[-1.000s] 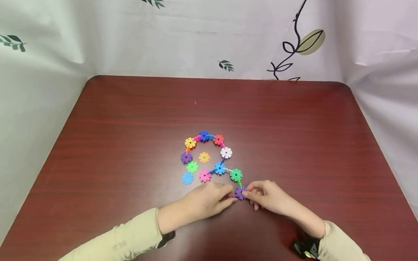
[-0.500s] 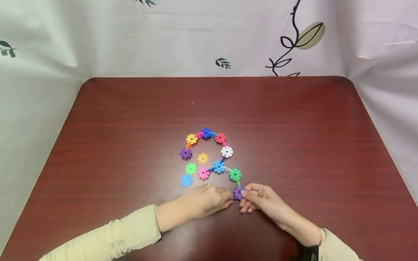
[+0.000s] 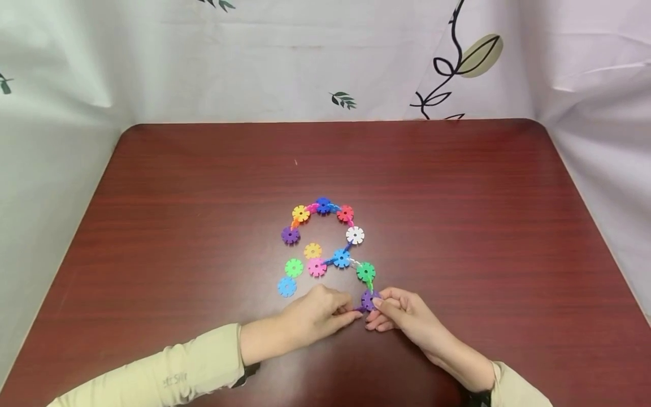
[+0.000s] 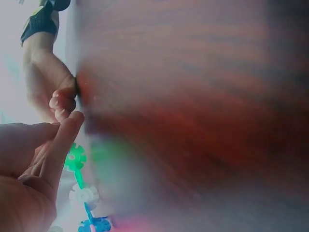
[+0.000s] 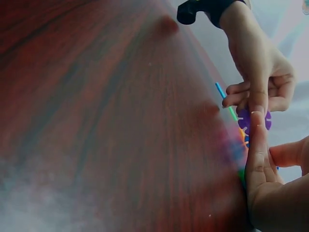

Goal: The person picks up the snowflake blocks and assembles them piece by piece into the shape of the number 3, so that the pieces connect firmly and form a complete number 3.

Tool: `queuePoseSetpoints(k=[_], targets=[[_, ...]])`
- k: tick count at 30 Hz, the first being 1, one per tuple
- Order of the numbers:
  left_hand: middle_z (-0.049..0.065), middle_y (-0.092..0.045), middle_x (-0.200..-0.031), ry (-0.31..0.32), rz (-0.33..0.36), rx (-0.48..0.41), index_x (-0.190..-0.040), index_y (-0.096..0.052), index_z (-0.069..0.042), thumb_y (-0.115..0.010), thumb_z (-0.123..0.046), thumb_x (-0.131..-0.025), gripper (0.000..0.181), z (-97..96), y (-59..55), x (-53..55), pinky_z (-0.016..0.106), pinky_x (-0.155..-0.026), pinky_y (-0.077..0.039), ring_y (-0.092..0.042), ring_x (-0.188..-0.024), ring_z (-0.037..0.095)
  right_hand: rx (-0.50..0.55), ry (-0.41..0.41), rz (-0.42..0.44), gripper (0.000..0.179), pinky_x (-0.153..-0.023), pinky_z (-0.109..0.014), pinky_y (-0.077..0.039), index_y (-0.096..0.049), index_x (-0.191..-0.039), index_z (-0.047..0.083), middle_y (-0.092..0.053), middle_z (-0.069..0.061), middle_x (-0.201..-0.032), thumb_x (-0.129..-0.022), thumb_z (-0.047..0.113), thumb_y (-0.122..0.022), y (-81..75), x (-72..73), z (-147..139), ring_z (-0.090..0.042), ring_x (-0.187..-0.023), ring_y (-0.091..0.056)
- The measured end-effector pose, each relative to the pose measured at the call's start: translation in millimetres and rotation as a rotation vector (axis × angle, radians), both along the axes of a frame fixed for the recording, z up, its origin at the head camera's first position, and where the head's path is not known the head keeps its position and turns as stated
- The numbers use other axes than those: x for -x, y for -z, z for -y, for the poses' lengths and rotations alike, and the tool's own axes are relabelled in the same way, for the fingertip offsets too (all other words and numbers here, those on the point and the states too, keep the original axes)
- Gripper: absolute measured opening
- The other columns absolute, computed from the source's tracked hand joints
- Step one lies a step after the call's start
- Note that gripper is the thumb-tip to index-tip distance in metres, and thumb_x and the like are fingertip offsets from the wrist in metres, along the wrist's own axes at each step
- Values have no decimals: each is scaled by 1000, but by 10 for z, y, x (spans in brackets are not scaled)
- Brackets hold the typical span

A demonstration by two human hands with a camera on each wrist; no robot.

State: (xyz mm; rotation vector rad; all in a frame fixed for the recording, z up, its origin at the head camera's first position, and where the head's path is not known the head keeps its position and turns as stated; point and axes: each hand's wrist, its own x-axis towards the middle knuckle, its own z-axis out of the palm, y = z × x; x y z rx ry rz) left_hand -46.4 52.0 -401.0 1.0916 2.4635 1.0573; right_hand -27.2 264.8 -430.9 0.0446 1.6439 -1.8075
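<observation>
A chain of toothed plastic snowflake discs, flat ones alternating with edge-on ones, lies mid-table in the head view. At its near end my right hand [image 3: 412,316] pinches a purple disc [image 3: 368,301] between thumb and fingers. My left hand [image 3: 320,315] grips a small purple piece [image 3: 359,309], seen edge-on, right at that disc's left rim. Above them follow a green disc [image 3: 365,272] and a light blue disc [image 3: 342,258], which branches to a pink disc [image 3: 317,267] and a white disc [image 3: 355,235]. In the right wrist view both hands' fingertips meet around the purple disc [image 5: 268,121].
Loose discs lie left of the pink one: yellow-orange [image 3: 312,251], light green [image 3: 294,268] and light blue [image 3: 287,286]. The chain curves over the top through red [image 3: 345,213], dark blue [image 3: 323,205] and yellow [image 3: 300,213] to a purple disc [image 3: 290,235]. A pale curtain [image 3: 254,68] stands behind the table.
The chain has turned slightly: its far purple end has drawn away from the loose green disc, and the pink disc sits closer to the loose yellow-orange one. Both hands stay at the near purple disc.
</observation>
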Motion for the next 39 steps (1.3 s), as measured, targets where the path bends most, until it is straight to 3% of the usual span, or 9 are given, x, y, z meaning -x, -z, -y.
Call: queuePoseSetpoints(k=[5, 13, 23, 32, 36, 39], targets=[[-5, -59, -59, 1, 1, -50, -67, -56, -9, -68, -7, -84, 21, 0, 9, -11, 2, -46, -34, -40, -52, -9, 6, 0, 16, 31, -72, -29, -56, -52, -101, -4, -69, -11, -87, -95, 26, -55, -20, 2, 3, -19, -80, -69], [-7, -54, -59, -6, 83, -60, -75, -51, -10, -65, -9, -88, 18, -17, 35, -35, 4, -42, -33, -37, -51, -12, 21, -15, 24, 28, -71, -28, -56, -54, -99, -3, -69, -9, -85, -94, 25, -55, -44, 22, 3, -17, -79, -69], [-9, -44, -56, 81, 75, -42, -72, -46, -10, -62, -7, -89, 24, -43, 18, 15, 4, -41, -23, -31, -50, -10, 9, -76, -35, 30, -67, -29, -57, -56, -97, -8, -68, -9, -78, -94, 21, -55, -41, 47, -29, -17, -74, -69], [-6, -48, -56, 113, 22, -83, -71, -49, -8, -61, -2, -88, 22, -68, 48, 18, 3, -42, -27, -34, -51, -10, 63, -94, -22, 27, -68, -28, -57, -56, -96, -10, -69, -7, -77, -95, 17, -55, -46, 44, -7, -15, -74, -69], [-8, -49, -55, 152, 93, -39, -70, -49, -10, -64, -12, -89, 24, -53, 7, 42, 3, -41, -29, -35, -49, -12, 24, -119, 4, 28, -68, -28, -56, -56, -94, -7, -69, -7, -78, -95, 20, -55, -61, 28, -18, -16, -73, -68], [-13, -44, -54, 202, 170, 69, -70, -50, -13, -65, -28, -87, 27, 42, -80, 74, 5, -41, -31, -32, -47, -11, -7, -143, 13, 27, -66, -29, -56, -56, -93, -5, -68, -8, -77, -95, 22, -54, -61, 18, -41, -18, -71, -68]])
